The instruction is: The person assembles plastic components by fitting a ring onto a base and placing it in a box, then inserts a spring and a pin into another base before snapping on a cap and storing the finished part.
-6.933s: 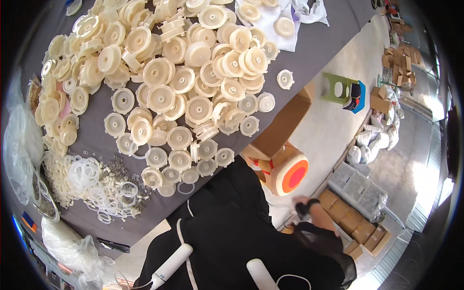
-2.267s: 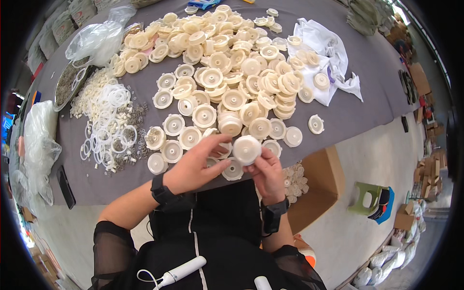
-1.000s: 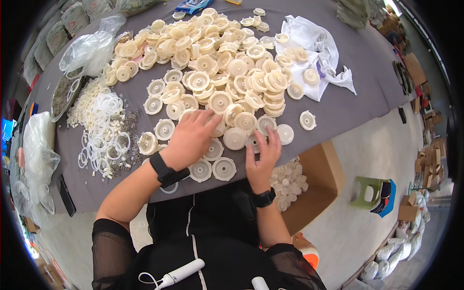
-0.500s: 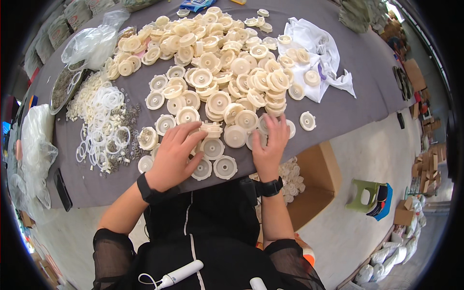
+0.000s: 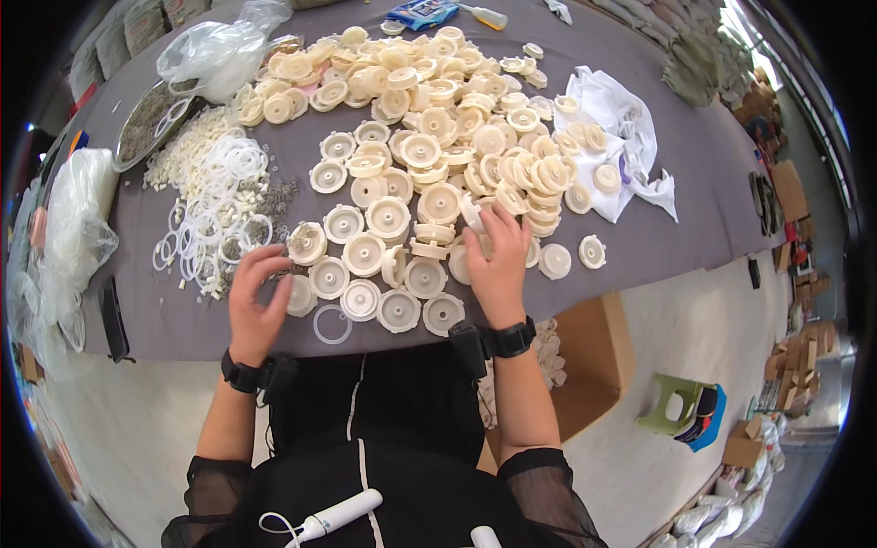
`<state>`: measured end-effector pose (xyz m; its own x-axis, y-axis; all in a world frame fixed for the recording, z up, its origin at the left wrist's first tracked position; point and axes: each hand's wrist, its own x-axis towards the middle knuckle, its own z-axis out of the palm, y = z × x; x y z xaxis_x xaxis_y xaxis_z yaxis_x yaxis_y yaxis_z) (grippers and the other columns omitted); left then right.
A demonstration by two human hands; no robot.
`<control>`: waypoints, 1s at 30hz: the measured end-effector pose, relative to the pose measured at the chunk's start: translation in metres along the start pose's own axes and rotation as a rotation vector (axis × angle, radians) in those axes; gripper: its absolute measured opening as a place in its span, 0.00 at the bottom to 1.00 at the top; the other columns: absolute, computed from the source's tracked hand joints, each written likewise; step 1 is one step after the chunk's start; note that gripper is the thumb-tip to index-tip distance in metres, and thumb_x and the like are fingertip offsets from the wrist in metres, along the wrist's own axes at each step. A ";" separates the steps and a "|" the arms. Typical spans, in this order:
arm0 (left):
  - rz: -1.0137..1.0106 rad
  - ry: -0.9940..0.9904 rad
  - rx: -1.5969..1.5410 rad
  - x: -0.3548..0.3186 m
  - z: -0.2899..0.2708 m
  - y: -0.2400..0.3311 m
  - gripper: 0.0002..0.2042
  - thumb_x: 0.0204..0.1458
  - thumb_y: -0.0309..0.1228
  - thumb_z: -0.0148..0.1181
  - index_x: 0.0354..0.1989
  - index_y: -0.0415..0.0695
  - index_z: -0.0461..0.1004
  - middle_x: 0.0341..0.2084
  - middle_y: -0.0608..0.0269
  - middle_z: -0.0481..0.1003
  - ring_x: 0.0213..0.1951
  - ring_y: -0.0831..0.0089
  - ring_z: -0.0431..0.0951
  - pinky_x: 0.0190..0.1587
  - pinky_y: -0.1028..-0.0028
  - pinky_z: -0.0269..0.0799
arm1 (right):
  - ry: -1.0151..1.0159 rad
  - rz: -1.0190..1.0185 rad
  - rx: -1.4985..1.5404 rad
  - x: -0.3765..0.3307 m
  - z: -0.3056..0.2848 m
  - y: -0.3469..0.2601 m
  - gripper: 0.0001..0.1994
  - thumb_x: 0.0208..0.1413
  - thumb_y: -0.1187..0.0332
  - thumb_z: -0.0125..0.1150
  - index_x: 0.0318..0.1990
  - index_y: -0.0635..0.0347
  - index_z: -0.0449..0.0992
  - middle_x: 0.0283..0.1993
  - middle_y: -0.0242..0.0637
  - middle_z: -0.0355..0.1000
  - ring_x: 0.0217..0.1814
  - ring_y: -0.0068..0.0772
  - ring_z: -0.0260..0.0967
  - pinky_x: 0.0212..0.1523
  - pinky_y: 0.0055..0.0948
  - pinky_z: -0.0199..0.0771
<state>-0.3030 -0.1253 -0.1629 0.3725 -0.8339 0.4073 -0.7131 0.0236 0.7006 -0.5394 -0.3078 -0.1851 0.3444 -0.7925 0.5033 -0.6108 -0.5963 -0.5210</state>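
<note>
Leaning nearly edge-on, a cream cap (image 5: 471, 214) sits at the half-curled right hand (image 5: 498, 268), can't tell if gripped, long axis pointing away and slightly left, over the gray-clothed counter (image 5: 662, 247), pale floor (image 5: 671, 315) beyond; left hand (image 5: 255, 304) loosely open, empty; carton (image 5: 592, 354) partly hidden by right forearm (image 5: 528, 402).

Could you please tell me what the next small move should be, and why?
Probably the right hand should secure the tilted cream wheel and ease it off the pile. That wheel leans up right by its fingertips, though I can't tell whether it is already gripped. The left hand looks open, so it could likely help steady it.
</note>
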 end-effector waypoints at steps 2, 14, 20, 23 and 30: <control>-0.078 0.039 0.032 -0.005 -0.008 -0.016 0.13 0.40 0.21 0.56 0.38 0.39 0.71 0.43 0.53 0.68 0.46 0.56 0.68 0.49 0.67 0.63 | 0.035 0.017 0.115 -0.003 0.000 -0.003 0.14 0.45 0.69 0.58 0.41 0.63 0.72 0.44 0.42 0.69 0.54 0.41 0.60 0.62 0.49 0.41; -0.049 -0.114 0.527 0.003 -0.023 -0.051 0.09 0.38 0.20 0.55 0.31 0.41 0.69 0.29 0.56 0.67 0.35 0.58 0.68 0.38 0.65 0.63 | 0.002 -0.143 -0.153 0.008 0.004 -0.018 0.16 0.43 0.71 0.56 0.43 0.59 0.72 0.50 0.40 0.65 0.55 0.43 0.56 0.56 0.43 0.51; -0.044 -0.067 0.433 0.000 -0.021 -0.051 0.07 0.39 0.20 0.54 0.30 0.41 0.70 0.25 0.57 0.67 0.33 0.59 0.68 0.35 0.66 0.64 | -0.151 -0.199 -0.286 0.032 0.021 -0.024 0.12 0.41 0.69 0.57 0.37 0.56 0.75 0.49 0.36 0.66 0.55 0.41 0.56 0.56 0.44 0.50; -0.068 -0.074 0.419 0.000 -0.021 -0.050 0.08 0.40 0.21 0.54 0.31 0.41 0.70 0.25 0.58 0.67 0.32 0.59 0.68 0.35 0.66 0.64 | -0.294 -0.197 -0.354 0.041 0.026 -0.022 0.09 0.40 0.67 0.60 0.33 0.54 0.76 0.47 0.35 0.68 0.55 0.40 0.57 0.56 0.42 0.51; -0.208 -0.100 0.261 0.001 -0.030 -0.046 0.07 0.40 0.22 0.55 0.30 0.42 0.70 0.24 0.59 0.67 0.32 0.62 0.69 0.34 0.67 0.65 | -0.301 -0.210 -0.174 0.042 0.025 -0.016 0.08 0.39 0.70 0.60 0.31 0.55 0.76 0.46 0.37 0.69 0.54 0.41 0.59 0.55 0.40 0.54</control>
<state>-0.2524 -0.1106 -0.1769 0.4753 -0.8561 0.2028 -0.7606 -0.2840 0.5838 -0.4976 -0.3345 -0.1731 0.6521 -0.6734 0.3483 -0.6075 -0.7390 -0.2914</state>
